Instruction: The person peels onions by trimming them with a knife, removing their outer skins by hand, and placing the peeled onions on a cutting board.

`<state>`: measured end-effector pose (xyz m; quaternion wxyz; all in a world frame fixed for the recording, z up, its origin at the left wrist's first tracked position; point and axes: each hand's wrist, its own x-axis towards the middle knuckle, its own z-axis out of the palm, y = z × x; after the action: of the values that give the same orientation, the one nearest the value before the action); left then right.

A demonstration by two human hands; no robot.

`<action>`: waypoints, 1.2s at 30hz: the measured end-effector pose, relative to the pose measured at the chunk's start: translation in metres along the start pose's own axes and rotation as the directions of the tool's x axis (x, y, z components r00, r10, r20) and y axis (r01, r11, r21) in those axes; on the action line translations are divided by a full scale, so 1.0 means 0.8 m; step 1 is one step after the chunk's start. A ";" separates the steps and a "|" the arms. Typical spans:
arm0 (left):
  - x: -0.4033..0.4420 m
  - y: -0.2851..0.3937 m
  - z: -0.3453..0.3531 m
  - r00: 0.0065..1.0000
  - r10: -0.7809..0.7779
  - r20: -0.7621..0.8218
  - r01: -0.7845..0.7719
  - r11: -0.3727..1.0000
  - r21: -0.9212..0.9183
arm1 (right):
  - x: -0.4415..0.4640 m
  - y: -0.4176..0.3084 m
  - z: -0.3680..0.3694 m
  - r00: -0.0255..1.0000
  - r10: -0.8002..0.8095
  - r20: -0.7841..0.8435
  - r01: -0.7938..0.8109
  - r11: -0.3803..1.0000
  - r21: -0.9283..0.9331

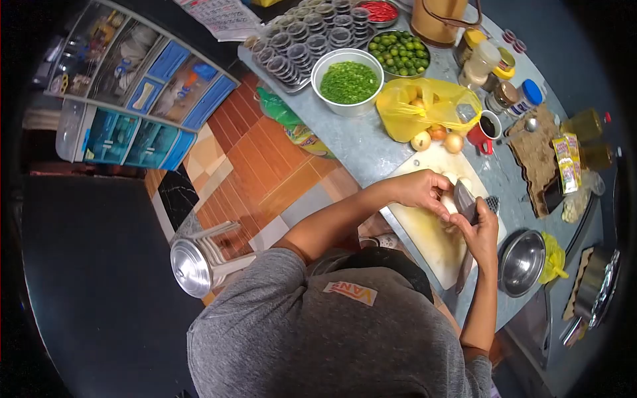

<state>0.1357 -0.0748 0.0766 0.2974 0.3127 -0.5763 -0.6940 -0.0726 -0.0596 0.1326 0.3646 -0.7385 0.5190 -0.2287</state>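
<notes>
My left hand [424, 192] is closed around a white peeled onion [447, 202] above the white cutting board [424, 242]. My right hand [481, 232] grips a knife [466, 201], its wide grey blade up against the onion and its brown handle pointing back toward me. Fingertips of both hands meet near the onion's lower end. Just beyond my left hand, other pale peeled pieces show on the board, partly hidden. Past the board's far end, unpeeled onions [454, 142] lie beside a yellow plastic bag [398, 116] with more onions inside.
A tub of chopped green onions [348, 83], a bowl of green citrus fruits [399, 54] and a tray of small lidded cups [298, 50] stand at the far side. A red mug [480, 137], jars [504, 97] and a steel bowl [522, 263] are to the right.
</notes>
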 end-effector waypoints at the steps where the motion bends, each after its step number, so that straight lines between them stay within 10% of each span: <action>1: -0.004 0.000 -0.001 1.000 0.024 -0.013 -0.024 0.999 -0.025 | 0.003 0.004 0.004 1.000 0.009 0.023 -0.010 0.999 0.032; 9: -0.009 -0.006 -0.007 1.000 -0.003 -0.023 0.005 0.996 0.093 | 0.004 0.001 0.005 0.995 -0.061 0.076 0.069 0.991 -0.111; 14: 0.019 0.006 0.011 0.984 -0.170 0.047 0.177 0.951 -0.255 | -0.016 0.015 -0.007 0.994 -0.090 -0.062 0.079 0.984 -0.160; 16: 0.035 0.004 0.009 0.984 -0.158 0.082 0.145 0.979 0.146 | -0.025 0.028 -0.008 0.985 0.001 -0.173 -0.020 0.994 -0.107; 22: 0.086 0.002 0.056 0.963 -0.114 0.245 0.170 0.960 -0.223 | -0.062 0.052 -0.024 0.930 0.163 -0.328 -0.174 0.985 -0.004; 29: 0.124 0.028 0.067 0.883 -0.214 0.418 0.129 0.966 0.223 | -0.102 0.050 -0.046 0.867 0.231 -0.442 -0.237 0.971 0.042; 36: 0.140 0.003 0.068 0.839 -0.228 0.494 0.175 0.973 0.153 | -0.122 0.043 -0.048 0.861 0.281 -0.424 -0.310 0.951 0.000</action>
<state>0.0232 -0.1287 0.0765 0.0438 0.1922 -0.6326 -0.7490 -0.1555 0.0131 0.1340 0.2500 -0.5958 0.6995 -0.3053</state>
